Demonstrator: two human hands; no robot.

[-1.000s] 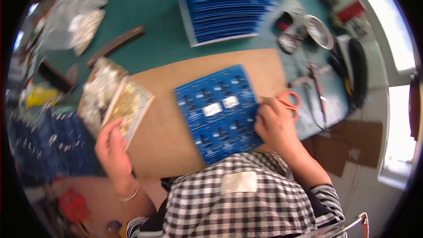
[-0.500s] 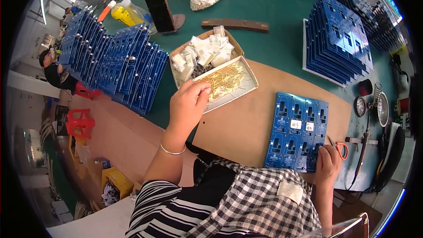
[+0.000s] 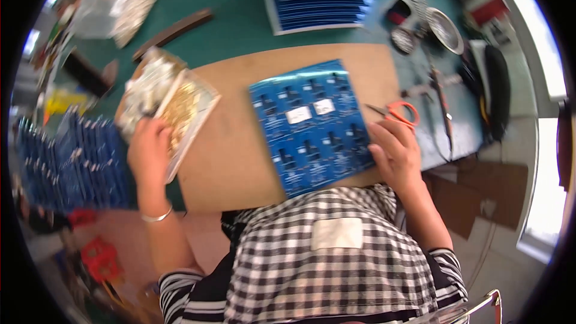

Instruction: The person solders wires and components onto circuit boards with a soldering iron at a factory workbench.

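A blue circuit board panel, bearing two white labels, lies on the brown work mat in front of me. My right hand is at the panel's right edge by its near corner, thumb and fingers closed on it. Off to the left, my left hand reaches over a shallow box, its fingers curled at the part holding many thin gold-coloured pins. Whether a pin is in those fingers is hidden by the hand and blur. Small clear packets fill the box's other part.
Orange-handled scissors lie beside my right hand, with a soldering iron farther right. A tall stack of blue panels stands at the back. More panels stand in rows at left. A dark brown bar lies behind the box.
The whole view has turned and shifted to the right, blurring the left side. My left hand stays at the pin box, and my right hand stays at the panel's near right corner.
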